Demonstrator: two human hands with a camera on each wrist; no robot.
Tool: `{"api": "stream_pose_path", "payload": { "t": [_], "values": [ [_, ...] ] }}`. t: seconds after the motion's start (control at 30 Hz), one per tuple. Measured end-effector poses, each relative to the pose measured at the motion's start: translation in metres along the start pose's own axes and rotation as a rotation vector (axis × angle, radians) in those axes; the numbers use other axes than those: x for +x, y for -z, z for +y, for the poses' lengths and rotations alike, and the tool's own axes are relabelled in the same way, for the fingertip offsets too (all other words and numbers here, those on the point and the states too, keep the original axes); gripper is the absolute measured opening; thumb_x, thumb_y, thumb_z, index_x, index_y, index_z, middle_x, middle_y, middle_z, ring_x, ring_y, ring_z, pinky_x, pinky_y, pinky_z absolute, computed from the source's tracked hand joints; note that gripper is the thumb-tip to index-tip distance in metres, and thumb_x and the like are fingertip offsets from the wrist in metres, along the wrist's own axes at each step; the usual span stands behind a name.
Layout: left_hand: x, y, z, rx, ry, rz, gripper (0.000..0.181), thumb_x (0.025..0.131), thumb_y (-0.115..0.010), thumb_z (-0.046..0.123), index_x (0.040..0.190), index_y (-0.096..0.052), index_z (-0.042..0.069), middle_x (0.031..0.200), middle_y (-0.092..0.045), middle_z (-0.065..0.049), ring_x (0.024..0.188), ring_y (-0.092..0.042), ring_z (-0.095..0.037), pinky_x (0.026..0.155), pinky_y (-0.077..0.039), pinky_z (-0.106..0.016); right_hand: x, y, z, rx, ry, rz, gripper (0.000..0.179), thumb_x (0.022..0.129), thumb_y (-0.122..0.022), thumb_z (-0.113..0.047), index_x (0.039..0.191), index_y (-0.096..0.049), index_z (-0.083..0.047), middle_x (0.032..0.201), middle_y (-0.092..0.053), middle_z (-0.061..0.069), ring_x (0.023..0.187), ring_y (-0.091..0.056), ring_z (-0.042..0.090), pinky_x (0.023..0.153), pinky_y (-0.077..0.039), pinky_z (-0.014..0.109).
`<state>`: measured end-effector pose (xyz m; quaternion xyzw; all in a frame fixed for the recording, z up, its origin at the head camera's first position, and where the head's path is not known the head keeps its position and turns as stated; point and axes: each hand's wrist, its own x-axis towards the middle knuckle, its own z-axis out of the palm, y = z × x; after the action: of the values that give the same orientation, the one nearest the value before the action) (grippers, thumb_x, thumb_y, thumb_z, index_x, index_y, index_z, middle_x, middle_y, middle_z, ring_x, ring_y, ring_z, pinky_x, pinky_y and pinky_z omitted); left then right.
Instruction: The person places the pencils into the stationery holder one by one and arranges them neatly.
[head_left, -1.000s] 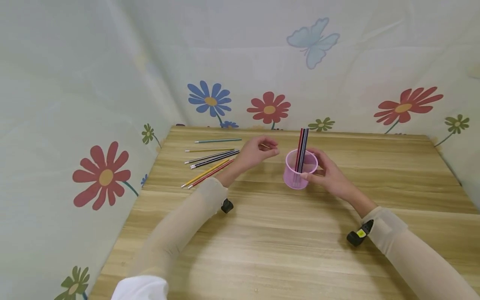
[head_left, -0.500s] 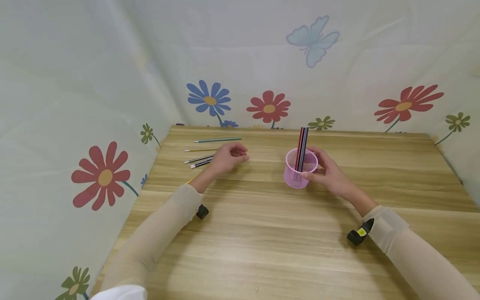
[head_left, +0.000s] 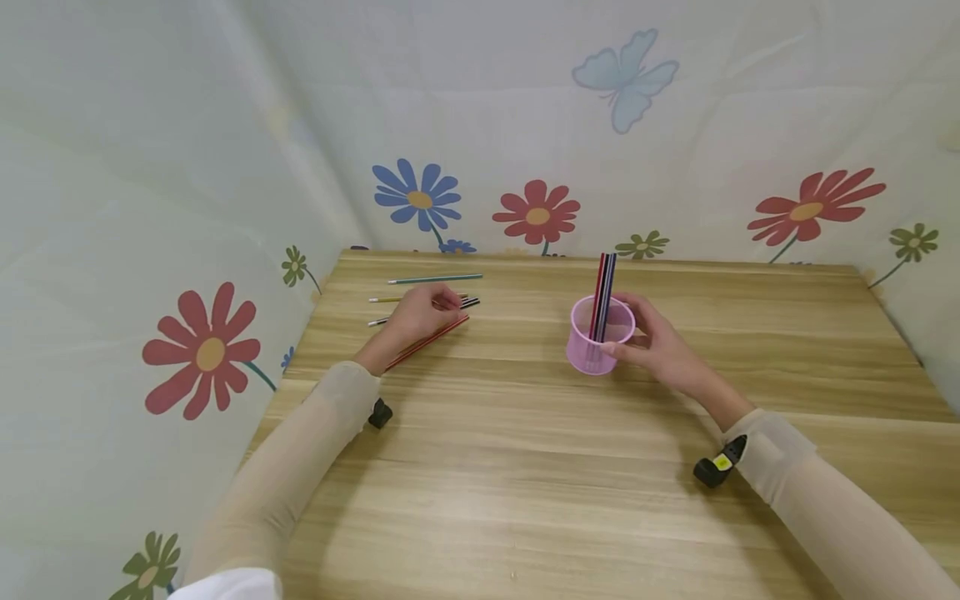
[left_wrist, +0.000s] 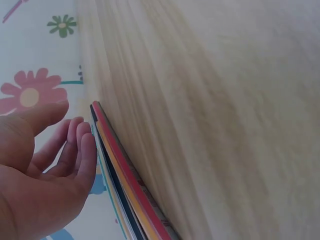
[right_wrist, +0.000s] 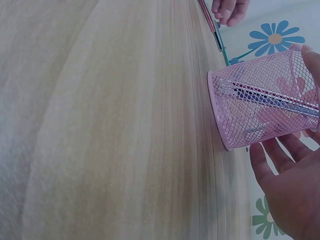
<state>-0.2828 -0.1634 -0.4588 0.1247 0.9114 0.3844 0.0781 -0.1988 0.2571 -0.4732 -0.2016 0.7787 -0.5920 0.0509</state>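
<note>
My left hand (head_left: 420,317) hovers over the pencils on the left, its fingers loosely bent and nothing between them. Under and around it lie a red pencil (head_left: 437,337), black pencils (head_left: 378,322) and a gold-coloured one (head_left: 384,299); the hand and wrist hide parts of them. In the left wrist view an orange pencil (left_wrist: 129,186) lies beside the red one. A teal pencil (head_left: 435,279) lies farther back. My right hand (head_left: 663,350) holds a pink mesh pencil cup (head_left: 581,354) between thumb and fingers. Several red and dark pencils (head_left: 603,292) stand upright in it.
The wooden table (head_left: 525,483) meets a pale flower-print cloth (head_left: 480,100) behind and at the left. Black wrist cameras (head_left: 714,472) sit under both wrists.
My left hand has moved left, away from the cup, to above the loose pencils. The right hand and the cup have stayed in place.
</note>
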Motion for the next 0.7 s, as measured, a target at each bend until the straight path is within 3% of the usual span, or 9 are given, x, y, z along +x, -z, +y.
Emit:
{"api": "stream_pose_path", "payload": {
  "t": [0.27, 0.7],
  "values": [
    [0.001, -0.005, -0.007, 0.053, -0.018, -0.037, 0.017, 0.096, -0.076, 0.012, 0.111, -0.075, 0.005, 0.102, -0.075, -0.008, 0.096, -0.070, -0.023, 0.090, -0.055, -0.039, -0.001, 0.000, 0.002, -0.021, 0.002, -0.001, 0.079, 0.096, -0.078, -0.005, 0.162, -0.034, -0.008, 0.157, -0.046, 0.017, 0.146, -0.043, 0.039, 0.114, -0.045, 0.056],
    [0.001, -0.014, -0.007, 0.113, -0.042, -0.009, 0.012, 0.095, -0.076, 0.006, 0.107, -0.073, 0.004, 0.100, -0.073, -0.009, 0.093, -0.069, -0.023, 0.086, -0.058, -0.037, 0.001, 0.000, 0.003, -0.026, 0.006, 0.000, 0.079, 0.096, -0.078, -0.006, 0.162, -0.034, -0.009, 0.157, -0.045, 0.017, 0.147, -0.042, 0.038, 0.114, -0.044, 0.056]
  ]
}}
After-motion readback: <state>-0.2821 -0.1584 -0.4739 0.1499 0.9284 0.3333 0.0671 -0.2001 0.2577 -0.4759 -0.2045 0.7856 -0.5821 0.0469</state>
